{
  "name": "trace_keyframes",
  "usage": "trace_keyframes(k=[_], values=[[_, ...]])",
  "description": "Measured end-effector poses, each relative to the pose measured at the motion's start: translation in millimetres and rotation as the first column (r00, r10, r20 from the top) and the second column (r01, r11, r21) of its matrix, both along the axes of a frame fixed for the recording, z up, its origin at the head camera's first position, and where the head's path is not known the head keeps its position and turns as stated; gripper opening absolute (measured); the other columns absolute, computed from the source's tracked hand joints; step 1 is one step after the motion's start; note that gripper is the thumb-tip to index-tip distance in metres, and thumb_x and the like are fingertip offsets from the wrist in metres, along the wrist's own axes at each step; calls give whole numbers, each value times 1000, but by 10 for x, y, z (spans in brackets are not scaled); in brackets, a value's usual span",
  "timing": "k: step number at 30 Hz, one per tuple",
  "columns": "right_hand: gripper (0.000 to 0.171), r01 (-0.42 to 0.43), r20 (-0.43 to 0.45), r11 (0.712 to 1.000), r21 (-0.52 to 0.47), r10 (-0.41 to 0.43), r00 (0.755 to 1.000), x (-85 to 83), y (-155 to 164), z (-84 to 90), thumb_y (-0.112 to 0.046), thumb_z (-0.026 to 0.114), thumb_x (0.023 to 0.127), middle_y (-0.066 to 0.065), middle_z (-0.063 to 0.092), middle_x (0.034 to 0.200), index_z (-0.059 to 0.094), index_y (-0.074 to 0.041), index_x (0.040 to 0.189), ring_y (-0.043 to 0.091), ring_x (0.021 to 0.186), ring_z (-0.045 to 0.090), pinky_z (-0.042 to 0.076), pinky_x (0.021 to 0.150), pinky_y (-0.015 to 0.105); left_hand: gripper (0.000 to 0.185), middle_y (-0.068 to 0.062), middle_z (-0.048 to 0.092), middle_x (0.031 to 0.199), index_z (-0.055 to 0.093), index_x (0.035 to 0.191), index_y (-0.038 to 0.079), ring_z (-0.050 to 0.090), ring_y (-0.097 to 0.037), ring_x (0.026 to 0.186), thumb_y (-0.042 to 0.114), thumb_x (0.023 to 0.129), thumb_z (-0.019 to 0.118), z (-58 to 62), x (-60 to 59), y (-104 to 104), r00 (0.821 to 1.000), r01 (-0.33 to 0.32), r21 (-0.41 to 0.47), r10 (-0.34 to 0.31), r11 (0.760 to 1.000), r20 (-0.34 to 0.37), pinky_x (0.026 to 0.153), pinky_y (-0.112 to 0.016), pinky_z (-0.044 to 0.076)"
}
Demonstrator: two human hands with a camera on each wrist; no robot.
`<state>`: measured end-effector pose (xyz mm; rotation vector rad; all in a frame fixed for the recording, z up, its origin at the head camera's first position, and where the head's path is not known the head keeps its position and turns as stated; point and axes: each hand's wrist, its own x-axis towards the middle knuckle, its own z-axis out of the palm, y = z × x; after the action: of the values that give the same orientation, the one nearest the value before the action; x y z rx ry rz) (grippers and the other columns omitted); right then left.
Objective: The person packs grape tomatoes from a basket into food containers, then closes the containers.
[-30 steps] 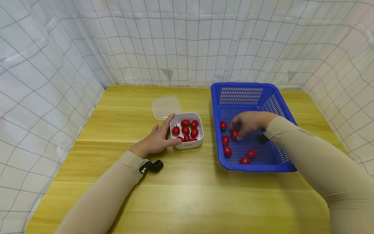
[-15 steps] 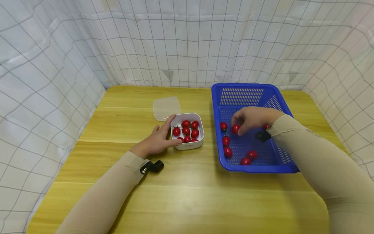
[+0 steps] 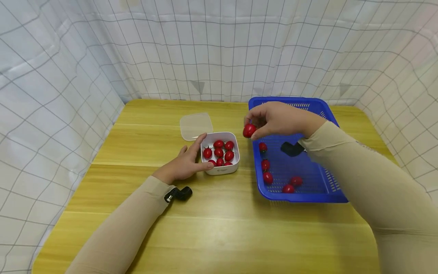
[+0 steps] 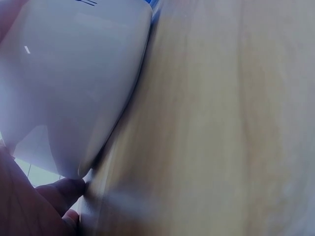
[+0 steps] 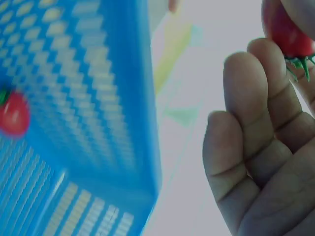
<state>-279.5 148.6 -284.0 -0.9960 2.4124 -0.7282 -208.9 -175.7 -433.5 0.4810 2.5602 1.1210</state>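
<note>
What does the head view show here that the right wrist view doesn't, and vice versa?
Made out only in the head view: the clear lid, the tomatoes inside the white box, and both beige sleeves.
Only in the right wrist view: the green stem on the held tomato and the palm side of the right hand.
Both: the right hand pinching that tomato, and the blue basket with a loose tomato inside.
A blur at the wrist view's top edge is unclear.

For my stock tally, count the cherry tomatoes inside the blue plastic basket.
5 show: three cherry tomatoes along the left wall of the blue plastic basket, two together near its front edge. The right hand and sleeve may hide more.
</note>
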Motion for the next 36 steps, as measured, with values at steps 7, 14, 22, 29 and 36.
trace_keyframes(k=[7, 14, 22, 29, 36], values=[[28, -63, -26, 998, -2, 63, 998, 59, -445, -84, -19, 86, 89, -2, 75, 91, 73, -19, 114, 16, 85, 67, 55, 79, 33, 105, -11, 11, 178, -2, 170, 25, 15, -35, 164, 51, 97, 69, -21, -6, 0, 1000, 10, -4, -10, 1000, 7, 128, -63, -14], [30, -73, -8, 997, 22, 73, 997, 62, -662, -152, -18, 83, 92, -1, 76, 98, 71, -17, 119, 16, 92, 71, 57, 79, 33, 104, -11, 12, 178, -2, 170, 26, 16, -35, 164, 51, 98, 69, -7, 4, -2, 1000, 13, -6, -13, 1000, 16, 128, -62, -15], [61, -45, -29, 996, 82, 48, 998, 40, -690, -123, -28, 80, 96, 6, 70, 133, 57, -25, 152, 20, 111, 73, 62, 87, 37, 106, -9, 9, 178, -3, 170, 27, 14, -34, 164, 54, 97, 68, 5, 9, -4, 1000, 15, -12, -15, 1000, 15, 128, -62, -15], [48, 85, -95, 996, 30, -82, 992, -61, -293, -117, -23, 73, 101, 8, 71, 130, 62, -23, 147, 23, 112, 72, 59, 93, 43, 106, -8, 11, 178, -2, 170, 26, 14, -33, 165, 52, 97, 70, -13, -8, 4, 1000, 10, -3, -10, 1000, 0, 129, -61, -14], [23, 180, -127, 983, 47, -172, 977, -220, 246, -359, -16, 75, 98, 7, 76, 113, 75, -10, 121, 24, 106, 69, 56, 93, 45, 107, -11, 11, 178, -1, 170, 27, 18, -36, 164, 53, 96, 71, -7, -5, -16, 1000, -2, -7, 2, 1000, 9, 129, -60, -14]])
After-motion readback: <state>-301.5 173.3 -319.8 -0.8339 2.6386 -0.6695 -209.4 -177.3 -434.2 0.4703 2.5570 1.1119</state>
